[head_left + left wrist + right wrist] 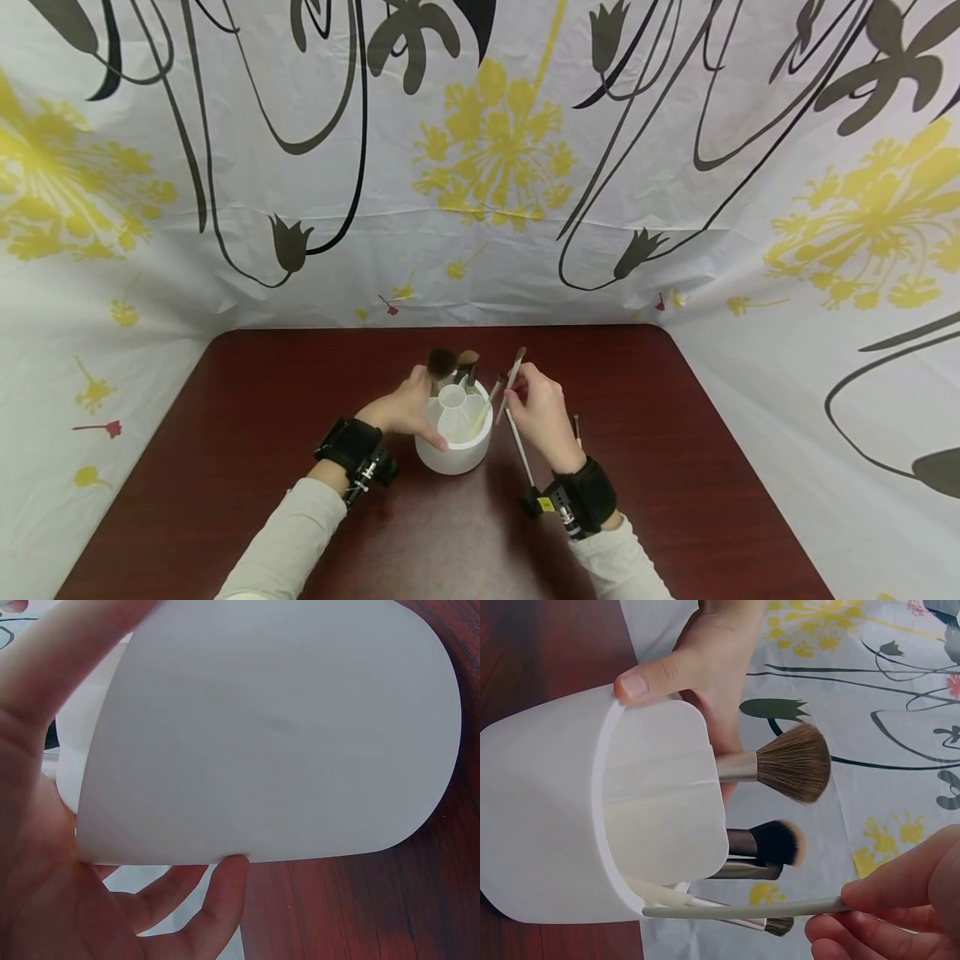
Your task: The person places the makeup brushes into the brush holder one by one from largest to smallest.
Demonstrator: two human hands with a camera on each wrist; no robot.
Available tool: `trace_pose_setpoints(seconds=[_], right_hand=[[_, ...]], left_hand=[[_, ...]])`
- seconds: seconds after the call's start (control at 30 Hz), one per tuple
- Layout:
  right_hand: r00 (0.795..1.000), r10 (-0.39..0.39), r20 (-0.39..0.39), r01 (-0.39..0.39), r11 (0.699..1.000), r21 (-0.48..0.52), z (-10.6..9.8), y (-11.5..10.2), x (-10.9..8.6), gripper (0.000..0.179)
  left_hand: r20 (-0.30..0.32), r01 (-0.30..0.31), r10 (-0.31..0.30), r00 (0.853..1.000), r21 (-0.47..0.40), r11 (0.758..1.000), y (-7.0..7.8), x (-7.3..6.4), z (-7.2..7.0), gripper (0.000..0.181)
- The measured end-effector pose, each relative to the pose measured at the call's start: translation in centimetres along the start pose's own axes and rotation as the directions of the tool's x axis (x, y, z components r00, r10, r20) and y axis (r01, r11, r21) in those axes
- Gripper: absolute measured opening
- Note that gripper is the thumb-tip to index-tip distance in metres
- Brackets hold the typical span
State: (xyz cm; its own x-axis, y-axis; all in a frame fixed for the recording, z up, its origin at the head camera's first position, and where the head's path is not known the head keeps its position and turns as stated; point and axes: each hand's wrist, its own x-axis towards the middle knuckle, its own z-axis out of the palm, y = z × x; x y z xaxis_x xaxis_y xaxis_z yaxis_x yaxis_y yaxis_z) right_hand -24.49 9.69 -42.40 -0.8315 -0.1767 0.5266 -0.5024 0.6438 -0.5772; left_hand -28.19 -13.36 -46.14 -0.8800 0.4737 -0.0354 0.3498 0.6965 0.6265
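A white round brush holder [452,460] with inner dividers stands on the table. My left hand [407,407] grips its left side, thumb over the rim; the left wrist view shows its smooth wall [277,735] close up. Inside the holder are a large fluffy makeup brush [795,761], a dark brush with a pale tip [778,844] and a small slim brush [776,925] leaning at the right side. My right hand [542,412] pinches a thin makeup brush [513,377], bristles up. In the right wrist view, its pale handle end overlaps the holder's rim.
A pale-handled brush [520,446] lies on the dark red-brown table [300,375] just left of my right wrist. Another brush [577,427] shows partly beyond that wrist. A white cloth [480,283] with flower prints hangs behind the table.
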Motion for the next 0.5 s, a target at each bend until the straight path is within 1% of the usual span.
trace_pose_setpoints(seconds=[0.13, 0.3, 0.5], right_hand=[[1.000, -0.005, 0.004, 0.005, 1.000, 0.003, 0.2, -0.2, 0.0, 0.016], [1.000, 0.012, 0.002, -0.012, 1.000, 0.005, 0.5, -0.3, 0.1, 0.017], [1.000, 0.027, 0.010, -0.028, 0.999, 0.019, 1.0, -0.5, 0.3, 0.017]], left_hand=[[-0.002, -0.001, 0.001, 1.000, -0.005, 1.000, 0.1, 0.0, 0.0, 0.115], [0.002, 0.006, -0.006, 1.000, -0.010, 1.000, 0.1, 0.0, 0.1, 0.116], [-0.004, -0.002, 0.002, 1.000, -0.020, 1.000, -0.3, 0.2, 0.2, 0.114]])
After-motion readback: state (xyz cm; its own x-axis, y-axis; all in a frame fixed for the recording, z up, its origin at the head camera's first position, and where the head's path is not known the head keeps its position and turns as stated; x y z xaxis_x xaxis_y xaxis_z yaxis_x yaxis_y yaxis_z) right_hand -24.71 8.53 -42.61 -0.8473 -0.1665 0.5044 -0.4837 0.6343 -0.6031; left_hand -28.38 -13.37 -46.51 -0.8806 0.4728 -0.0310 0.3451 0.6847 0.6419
